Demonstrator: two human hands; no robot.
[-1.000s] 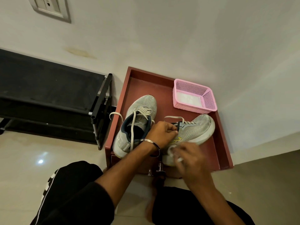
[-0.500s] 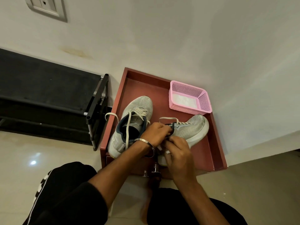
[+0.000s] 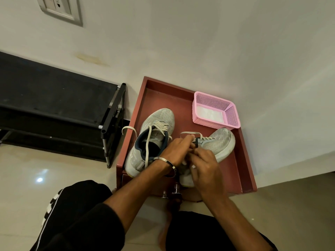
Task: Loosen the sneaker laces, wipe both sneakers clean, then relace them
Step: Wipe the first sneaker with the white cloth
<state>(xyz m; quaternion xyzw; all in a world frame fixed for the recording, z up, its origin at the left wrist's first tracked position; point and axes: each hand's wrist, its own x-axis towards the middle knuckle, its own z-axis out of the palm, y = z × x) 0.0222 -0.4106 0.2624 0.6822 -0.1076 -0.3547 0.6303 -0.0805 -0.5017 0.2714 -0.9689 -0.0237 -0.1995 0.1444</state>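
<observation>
Both hands are in on the right sneaker (image 3: 216,143), which lies tipped on its side on the red tray (image 3: 241,171). The left hand (image 3: 176,151), with a metal bangle (image 3: 167,163) at its wrist, has its fingers (image 3: 187,140) pinched together on the lace (image 3: 189,133) near the tongue. The right hand (image 3: 204,164) curls closed just beneath those fingers, though what it grips is hidden. To the left of the fingers sits the left sneaker (image 3: 154,140), upright, laces slack. Beyond the fingertips stands a pink basket (image 3: 216,110).
</observation>
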